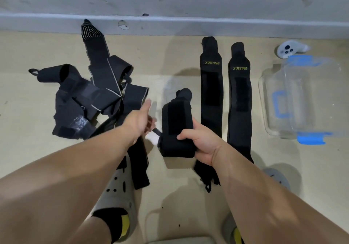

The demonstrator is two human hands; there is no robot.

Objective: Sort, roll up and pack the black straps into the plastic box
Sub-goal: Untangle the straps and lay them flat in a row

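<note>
Right hand (200, 145): grips the near right corner of a half-rolled black fabric strap (176, 126), thumb on top and fingers wrapped underneath.
Left hand (139, 120): reaches out just left of the roll with the thumb stuck out. The fingers are blurred beside the strap's thin tail and white tag (153, 137), so I cannot tell whether they pinch it.
Held strap: a thick bundle whose long axis points away from the person, toward the grey wall.
Two flat black straps with yellow lettering (211, 92): lie side by side just right of the roll and parallel to it.
Clear plastic box with blue latches (294, 111): sits on the floor at far right, beyond both flat straps. No strap shows inside it.
Nearer hand: the right, by my judgement. The roll must travel rightward across the flat pair.
Tangled heap of black straps (90, 96): lies to the left, unsorted.
</note>
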